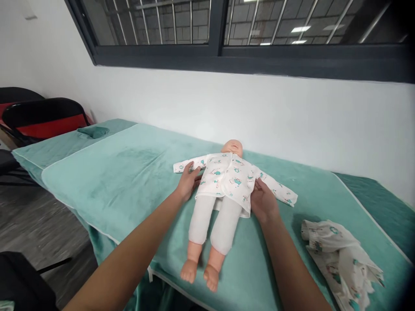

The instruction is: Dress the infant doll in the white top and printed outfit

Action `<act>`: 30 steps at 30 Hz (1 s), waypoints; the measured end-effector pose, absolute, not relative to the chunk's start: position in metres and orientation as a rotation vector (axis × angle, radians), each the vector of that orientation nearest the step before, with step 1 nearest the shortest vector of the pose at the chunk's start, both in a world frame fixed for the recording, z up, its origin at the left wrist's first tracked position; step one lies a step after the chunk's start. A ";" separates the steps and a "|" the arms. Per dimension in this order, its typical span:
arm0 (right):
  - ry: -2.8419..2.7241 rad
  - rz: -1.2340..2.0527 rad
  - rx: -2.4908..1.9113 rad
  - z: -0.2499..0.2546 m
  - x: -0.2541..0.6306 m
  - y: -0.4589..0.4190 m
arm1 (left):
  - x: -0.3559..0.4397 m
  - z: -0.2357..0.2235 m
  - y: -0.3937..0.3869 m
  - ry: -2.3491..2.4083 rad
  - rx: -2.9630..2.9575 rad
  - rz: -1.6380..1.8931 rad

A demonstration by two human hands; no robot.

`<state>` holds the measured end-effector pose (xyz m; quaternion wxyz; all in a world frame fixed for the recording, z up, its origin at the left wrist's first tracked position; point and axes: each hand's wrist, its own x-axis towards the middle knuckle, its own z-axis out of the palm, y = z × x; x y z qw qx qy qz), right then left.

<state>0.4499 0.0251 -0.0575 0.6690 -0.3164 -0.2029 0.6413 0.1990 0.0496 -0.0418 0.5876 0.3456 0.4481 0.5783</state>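
A baby doll (231, 148) lies on its back on the green-covered bed (129, 172), head towards the wall and bare feet towards me. It wears a white printed shirt (223, 175) and white trousers (201, 219). The shirt's sleeves are spread out to both sides. My left hand (188, 181) is at the doll's left-hand side in view, by the sleeve and shirt edge, fingers apart. At the other side my right hand (264, 201) rests against the shirt below the sleeve, palm towards the doll and fingers loosely bent. Neither hand visibly grips the cloth.
A crumpled white printed garment (343, 259) lies on the bed at the lower right. Black-and-red chairs (48, 121) stand at the far left. Behind the bed rise a white wall (162, 99) and a dark-framed window (217, 52). A black object (24, 280) is at the lower left.
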 end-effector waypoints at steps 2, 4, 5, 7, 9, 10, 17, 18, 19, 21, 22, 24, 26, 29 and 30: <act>-0.394 1.412 -0.764 -0.061 0.461 0.027 | 0.194 -0.042 0.053 0.990 0.693 1.394; -0.338 1.371 -0.798 -0.066 0.473 0.030 | 0.186 -0.044 0.057 0.973 0.624 1.480; -0.311 1.344 -0.806 -0.068 0.479 0.031 | 0.179 -0.045 0.059 0.972 0.608 1.526; -0.268 1.268 -0.805 -0.072 0.489 0.035 | 0.164 -0.049 0.065 0.978 0.603 1.598; -0.246 1.216 -0.806 -0.074 0.498 0.041 | 0.147 -0.053 0.069 0.986 0.613 1.629; -0.237 1.210 -0.812 -0.075 0.501 0.045 | 0.140 -0.056 0.070 0.980 0.627 1.632; -0.171 1.116 -0.736 -0.073 0.526 0.063 | 0.130 -0.063 0.072 0.915 0.790 1.615; -0.164 1.096 -0.724 -0.072 0.528 0.063 | 0.131 -0.063 0.074 0.957 0.789 1.608; -0.161 1.088 -0.715 -0.072 0.528 0.063 | 0.132 -0.063 0.076 1.000 0.782 1.599; -0.158 1.087 -0.707 -0.071 0.528 0.062 | 0.134 -0.062 0.082 1.072 0.748 1.585; -0.159 1.088 -0.705 -0.071 0.528 0.062 | 0.134 -0.061 0.085 1.094 0.731 1.579; -0.165 1.080 -0.698 -0.072 0.526 0.062 | 0.133 -0.059 0.093 1.122 0.712 1.569; -0.194 1.060 -0.685 -0.075 0.526 0.064 | 0.131 -0.058 0.100 1.150 0.708 1.563; -0.259 1.021 -0.721 -0.085 0.531 0.072 | 0.128 -0.056 0.110 1.215 0.698 1.593; -0.295 1.004 -0.743 -0.090 0.534 0.076 | 0.127 -0.056 0.114 1.240 0.692 1.612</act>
